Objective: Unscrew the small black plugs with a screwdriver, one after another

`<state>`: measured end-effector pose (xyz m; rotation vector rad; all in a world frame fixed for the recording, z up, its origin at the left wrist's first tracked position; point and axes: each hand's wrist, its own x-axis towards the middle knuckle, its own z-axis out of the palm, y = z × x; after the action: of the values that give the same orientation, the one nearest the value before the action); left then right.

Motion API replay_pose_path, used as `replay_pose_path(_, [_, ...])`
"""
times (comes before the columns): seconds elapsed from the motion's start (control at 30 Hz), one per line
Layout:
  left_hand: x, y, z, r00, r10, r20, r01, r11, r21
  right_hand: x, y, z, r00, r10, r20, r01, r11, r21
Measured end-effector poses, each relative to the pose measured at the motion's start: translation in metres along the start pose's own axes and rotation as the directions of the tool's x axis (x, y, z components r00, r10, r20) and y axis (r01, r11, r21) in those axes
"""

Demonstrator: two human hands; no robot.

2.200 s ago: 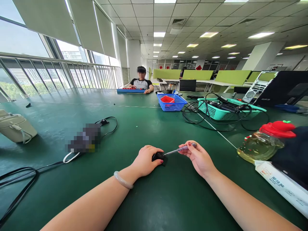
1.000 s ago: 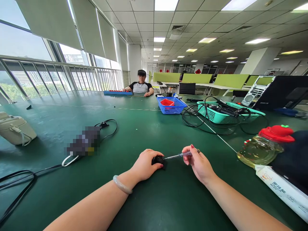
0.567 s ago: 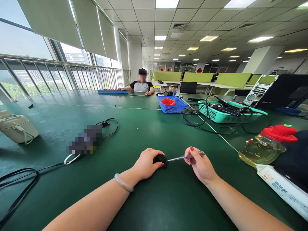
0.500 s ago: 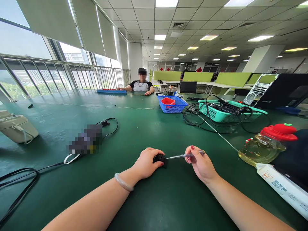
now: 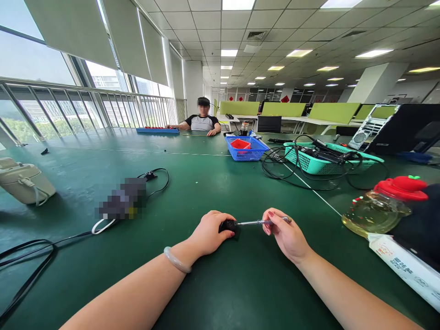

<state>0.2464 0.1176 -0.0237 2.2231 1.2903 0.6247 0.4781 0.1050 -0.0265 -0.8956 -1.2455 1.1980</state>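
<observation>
On the green table (image 5: 220, 284) my left hand (image 5: 210, 233) is closed around a small black block-like part (image 5: 228, 226), which it steadies on the surface; the fingers cover much of it, and its exact kind is unclear. My right hand (image 5: 285, 233) pinches the handle of a slim screwdriver (image 5: 252, 223) between thumb and fingers. The screwdriver lies nearly level, and its metal tip points left, meeting the right side of the black part.
A blue basket (image 5: 248, 155) and a green basket (image 5: 302, 166) with cables stand farther back. To the right are a red-lidded bottle (image 5: 376, 215) and a white packet (image 5: 405, 270). At left lies a beige case (image 5: 25, 181). Across the table sits a person (image 5: 202, 121).
My right hand has shifted slightly left with the screwdriver, and its fingers have moved a little on the handle. My left hand and the black part stay put.
</observation>
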Motion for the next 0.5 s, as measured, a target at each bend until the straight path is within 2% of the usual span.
replay_pose_path(0.2, [0.0002,-0.0003,0.0004,1.0,-0.015,0.004,0.015,1.0,-0.007,0.0007,0.0027,-0.0031,1.0,-0.015,0.019,0.015,1.0,0.0])
replay_pose_path(0.5, [-0.0004,0.0024,-0.0009,0.999,-0.036,0.001,0.036,0.999,-0.023,-0.0033,0.0016,-0.0048,0.993,-0.082,0.089,0.095,0.984,-0.15])
